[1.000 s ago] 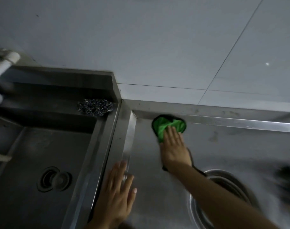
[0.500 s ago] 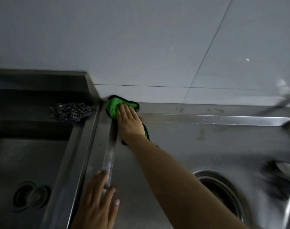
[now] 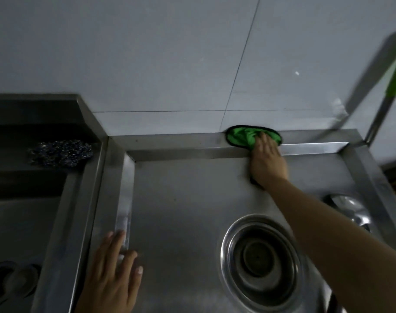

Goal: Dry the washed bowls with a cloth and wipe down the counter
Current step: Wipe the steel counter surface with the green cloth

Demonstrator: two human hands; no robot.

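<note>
The right hand (image 3: 268, 163) lies flat on the green cloth (image 3: 243, 137), its fingers (image 3: 263, 141) together and stretched out, pressing the cloth onto the raised back rim of the steel desk (image 3: 181, 199) where it meets the tiled wall (image 3: 170, 64). The cloth bunches under the fingertips and a dark edge of it shows below the wrist. The left hand (image 3: 112, 274) rests palm down on the desk's left rim, fingers slightly spread, holding nothing. A stack of steel bowls (image 3: 260, 256) stands upright on the desk just below the right forearm; another bowl (image 3: 348, 208) peeks out beyond the arm near the right rim. To the left is the sink (image 3: 23, 222), with a steel scourer (image 3: 60, 152) on its back ledge
</note>
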